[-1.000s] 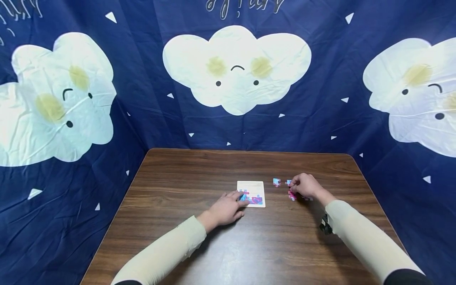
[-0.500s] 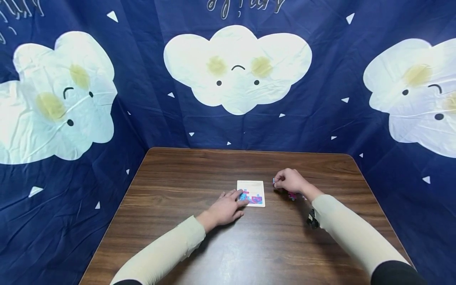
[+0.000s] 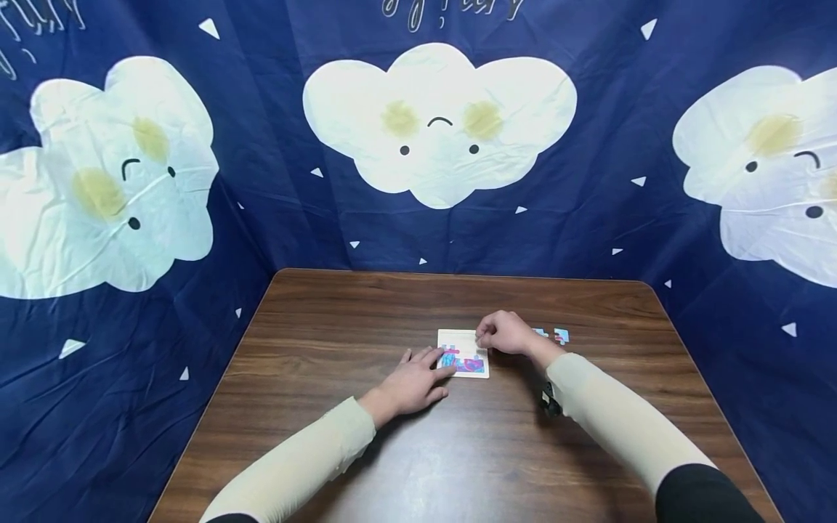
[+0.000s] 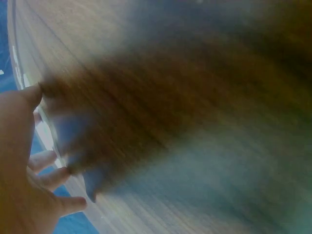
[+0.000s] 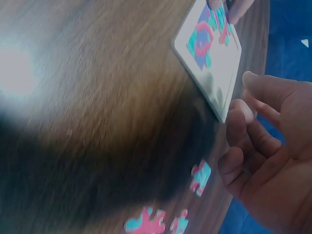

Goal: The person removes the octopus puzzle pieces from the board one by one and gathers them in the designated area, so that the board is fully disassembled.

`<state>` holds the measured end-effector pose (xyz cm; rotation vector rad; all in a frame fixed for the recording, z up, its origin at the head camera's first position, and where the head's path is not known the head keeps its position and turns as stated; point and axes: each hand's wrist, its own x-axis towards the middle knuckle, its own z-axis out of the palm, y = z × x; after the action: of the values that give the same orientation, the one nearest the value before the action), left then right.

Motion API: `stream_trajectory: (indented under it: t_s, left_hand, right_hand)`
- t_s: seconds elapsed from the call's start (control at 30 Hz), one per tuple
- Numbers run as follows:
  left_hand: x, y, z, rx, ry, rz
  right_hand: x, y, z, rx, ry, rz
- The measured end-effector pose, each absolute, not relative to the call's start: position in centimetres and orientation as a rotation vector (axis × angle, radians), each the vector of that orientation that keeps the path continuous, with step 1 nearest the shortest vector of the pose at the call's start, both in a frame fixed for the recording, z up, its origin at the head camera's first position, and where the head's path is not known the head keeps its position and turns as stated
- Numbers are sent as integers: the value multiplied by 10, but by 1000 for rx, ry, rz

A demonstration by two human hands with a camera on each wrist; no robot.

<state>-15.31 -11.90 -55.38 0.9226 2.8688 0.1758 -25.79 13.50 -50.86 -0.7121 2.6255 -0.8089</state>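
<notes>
A white square puzzle tray (image 3: 461, 338) lies on the table, partly filled with pink, blue and purple jigsaw pieces (image 3: 469, 365) along its near side. My left hand (image 3: 409, 385) rests at the tray's left edge with fingers spread, fingertips on the pieces. Over the right rim is my right hand (image 3: 506, 333), thumb and index tips brought close together, the other fingers curled. Whether a piece is between those tips cannot be made out. In the right wrist view, a loose blue-and-pink jigsaw piece (image 5: 200, 178) lies on the table below that hand.
To the right of the tray lie more loose pieces, among them a blue one (image 3: 561, 336) and a pink one (image 5: 146, 223). The brown wooden table (image 3: 340, 312) ends at a dark blue cloth backdrop (image 3: 392, 236) with white clouds.
My right hand has moved left from among the loose pieces to the tray's right rim, uncovering pieces farther right. The left hand has stayed on the tray.
</notes>
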Motion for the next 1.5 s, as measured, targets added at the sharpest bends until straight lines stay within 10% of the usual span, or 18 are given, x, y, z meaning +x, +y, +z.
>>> stream_trajectory:
  t_s: [1.5]
  left_hand:
    - [-156, -130, -545, 997, 2812, 160]
  right_hand:
    - [-247, 80, -523, -747, 2626, -669]
